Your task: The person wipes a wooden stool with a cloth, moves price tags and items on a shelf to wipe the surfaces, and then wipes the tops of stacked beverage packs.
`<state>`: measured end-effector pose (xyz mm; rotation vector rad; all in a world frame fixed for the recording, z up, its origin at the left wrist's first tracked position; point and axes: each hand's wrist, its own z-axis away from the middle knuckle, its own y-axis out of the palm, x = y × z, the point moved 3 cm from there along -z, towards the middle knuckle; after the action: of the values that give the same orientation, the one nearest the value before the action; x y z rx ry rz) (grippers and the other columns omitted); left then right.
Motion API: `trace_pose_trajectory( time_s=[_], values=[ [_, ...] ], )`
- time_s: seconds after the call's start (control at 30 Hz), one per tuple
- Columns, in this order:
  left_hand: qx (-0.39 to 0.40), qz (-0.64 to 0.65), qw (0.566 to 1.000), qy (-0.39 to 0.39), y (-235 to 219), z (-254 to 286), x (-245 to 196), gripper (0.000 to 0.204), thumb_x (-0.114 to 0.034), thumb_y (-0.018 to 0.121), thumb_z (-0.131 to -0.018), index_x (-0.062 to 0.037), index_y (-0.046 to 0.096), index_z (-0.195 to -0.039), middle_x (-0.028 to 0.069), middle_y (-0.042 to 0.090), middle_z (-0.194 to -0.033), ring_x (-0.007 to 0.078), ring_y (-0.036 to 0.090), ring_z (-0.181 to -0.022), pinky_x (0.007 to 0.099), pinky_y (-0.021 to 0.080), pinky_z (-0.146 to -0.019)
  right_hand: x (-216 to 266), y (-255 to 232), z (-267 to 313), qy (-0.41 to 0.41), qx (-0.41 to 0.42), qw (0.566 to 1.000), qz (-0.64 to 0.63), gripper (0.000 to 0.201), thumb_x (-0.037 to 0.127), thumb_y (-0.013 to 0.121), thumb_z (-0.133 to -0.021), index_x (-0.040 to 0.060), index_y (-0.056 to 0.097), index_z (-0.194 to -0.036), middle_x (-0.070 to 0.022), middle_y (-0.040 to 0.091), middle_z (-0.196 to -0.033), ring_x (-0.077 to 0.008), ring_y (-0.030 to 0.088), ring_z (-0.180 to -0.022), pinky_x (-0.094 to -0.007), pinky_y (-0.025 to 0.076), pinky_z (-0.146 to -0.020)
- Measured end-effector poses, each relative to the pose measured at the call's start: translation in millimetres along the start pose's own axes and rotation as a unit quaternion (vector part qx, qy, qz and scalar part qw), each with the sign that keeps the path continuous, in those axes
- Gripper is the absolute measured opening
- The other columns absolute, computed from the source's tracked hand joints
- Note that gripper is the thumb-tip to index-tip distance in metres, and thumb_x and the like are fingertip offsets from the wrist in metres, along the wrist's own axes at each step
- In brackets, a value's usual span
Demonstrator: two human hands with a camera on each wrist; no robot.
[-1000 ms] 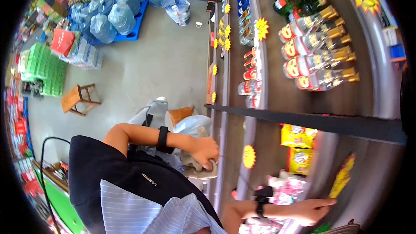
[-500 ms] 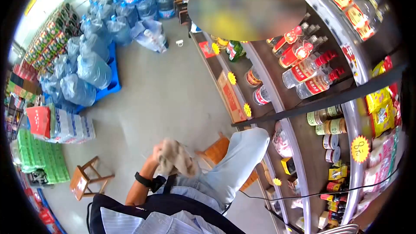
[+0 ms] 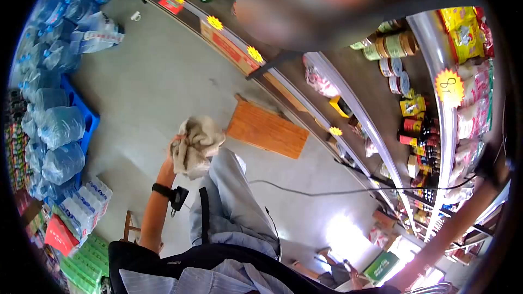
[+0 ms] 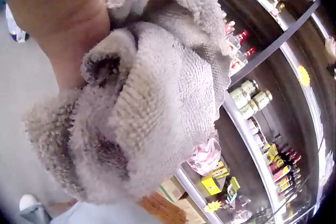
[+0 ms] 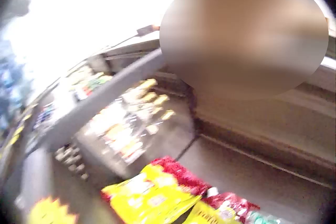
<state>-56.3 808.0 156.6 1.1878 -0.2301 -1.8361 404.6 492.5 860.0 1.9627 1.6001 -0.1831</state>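
My left hand (image 3: 174, 146) grips a bunched beige-grey terry rag (image 3: 197, 149) above the floor, in front of my knees. Up close in the left wrist view, the folded rag (image 4: 168, 87) covers nearly all of the fingers. Toward the shelves reaches my right forearm (image 3: 444, 242), at the far right of the head view. Its hand lies in the dark edge there, and a blurred patch covers much of the right wrist view, so I cannot tell what the fingers do. Yellow-and-red snack bags (image 5: 152, 192) lie on the shelf close by.
Dark shelves carry jars (image 3: 389, 49), sauce bottles (image 3: 419, 130) and a starburst price tag (image 3: 449, 88). A wooden stool (image 3: 267, 129) stands beside the shelf base. A thin cable (image 3: 327, 191) crosses the view. Large water jugs (image 3: 62, 125) line the left, and people (image 3: 338, 272) show at the bottom.
The head view has turned along the shelves. My left hand has brought the rag from beside the shelf edge out over the floor. My right hand, earlier near a yellow tag, is now at the view's edge.
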Motion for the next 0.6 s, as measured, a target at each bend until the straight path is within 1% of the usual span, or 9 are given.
trace_pose_trajectory(
  time_s=[0.1,0.2,0.3,0.33,0.37,0.43,0.5,0.53,0.6],
  values=[
    [0.072,-0.070,0.992,0.071,6,-33,23,0.021,-0.022,0.058,-0.083,-0.0059,0.058,-0.097,0.0052,0.058,-0.100,0.0178,0.056,-0.094,0.0290,0.045,-0.086,34,-165,160,-0.019,0.204,0.915,-0.348,0.009,0.011,0.058,-0.079,0.0021,0.061,-0.081,-0.0148,0.063,-0.085,-0.0289,0.060,-0.074,-0.0371,0.048,-0.067],
    [0.130,-0.184,0.950,0.214,9,-56,44,0.020,-0.022,0.058,-0.083,-0.0062,0.058,-0.096,0.0048,0.058,-0.099,0.0177,0.055,-0.094,0.0292,0.045,-0.087,94,-303,330,0.056,0.530,0.652,-0.540,0.015,0.005,0.064,-0.073,0.0050,0.061,-0.087,-0.0114,0.064,-0.089,-0.0254,0.062,-0.079,-0.0318,0.051,-0.071],
    [-0.045,-0.113,0.992,-0.019,-4,-80,95,0.022,-0.024,0.052,-0.089,-0.0081,0.055,-0.103,0.0054,0.056,-0.105,0.0184,0.053,-0.101,0.0306,0.042,-0.091,148,-398,496,0.279,0.807,0.330,-0.403,0.017,0.009,0.061,-0.079,0.0044,0.059,-0.095,-0.0092,0.063,-0.085,-0.0206,0.061,-0.070,-0.0305,0.049,-0.061],
    [-0.089,0.007,0.987,-0.136,-20,-103,121,0.028,-0.026,0.049,-0.091,-0.0089,0.052,-0.113,0.0062,0.052,-0.112,0.0184,0.050,-0.106,0.0307,0.041,-0.093,145,-434,581,0.247,0.812,0.333,-0.411,0.025,0.016,0.065,-0.077,0.0047,0.058,-0.099,-0.0108,0.062,-0.091,-0.0206,0.061,-0.072,-0.0320,0.049,-0.065],
    [-0.058,0.001,0.989,-0.139,-14,-114,122,0.033,-0.034,0.050,-0.089,-0.0091,0.054,-0.111,0.0067,0.054,-0.110,0.0188,0.052,-0.103,0.0319,0.043,-0.091,144,-468,666,0.328,0.846,0.251,-0.337,0.037,0.022,0.067,-0.075,0.0034,0.056,-0.105,-0.0109,0.061,-0.093,-0.0223,0.062,-0.074,-0.0360,0.049,-0.070],
    [-0.105,0.040,0.942,-0.315,20,-137,120,0.043,-0.040,0.057,-0.079,-0.0084,0.055,-0.107,0.0054,0.058,-0.100,0.0190,0.056,-0.091,0.0327,0.047,-0.084,153,-470,726,0.350,0.862,0.236,-0.280,0.043,0.025,0.073,-0.071,0.0037,0.055,-0.104,-0.0125,0.059,-0.102,-0.0226,0.059,-0.088,-0.0349,0.049,-0.076],
    [-0.077,-0.010,0.965,-0.250,20,-170,145,0.037,-0.038,0.057,-0.079,-0.0096,0.055,-0.104,0.0047,0.058,-0.098,0.0182,0.056,-0.088,0.0317,0.047,-0.080,163,-460,776,0.356,0.875,0.255,-0.205,0.058,0.035,0.076,-0.065,0.0038,0.054,-0.109,-0.0150,0.048,-0.121,-0.0284,0.048,-0.110,-0.0393,0.043,-0.087],
    [-0.055,-0.022,0.971,-0.233,4,-187,168,0.032,-0.035,0.057,-0.081,-0.0110,0.055,-0.103,0.0043,0.057,-0.097,0.0172,0.055,-0.088,0.0307,0.047,-0.079,164,-457,808,0.434,0.861,0.192,-0.184,0.065,0.036,0.079,-0.061,0.0048,0.054,-0.113,-0.0148,0.034,-0.134,-0.0326,0.036,-0.121,-0.0414,0.038,-0.093],
    [0.008,-0.043,0.975,-0.217,11,-197,174,0.024,-0.029,0.053,-0.086,-0.0123,0.054,-0.104,0.0034,0.055,-0.100,0.0166,0.053,-0.092,0.0308,0.045,-0.083,171,-448,817,0.488,0.843,0.123,-0.187,0.068,0.033,0.077,-0.064,0.0043,0.048,-0.118,-0.0157,0.040,-0.127,-0.0309,0.041,-0.116,-0.0394,0.042,-0.088]
  ],
)
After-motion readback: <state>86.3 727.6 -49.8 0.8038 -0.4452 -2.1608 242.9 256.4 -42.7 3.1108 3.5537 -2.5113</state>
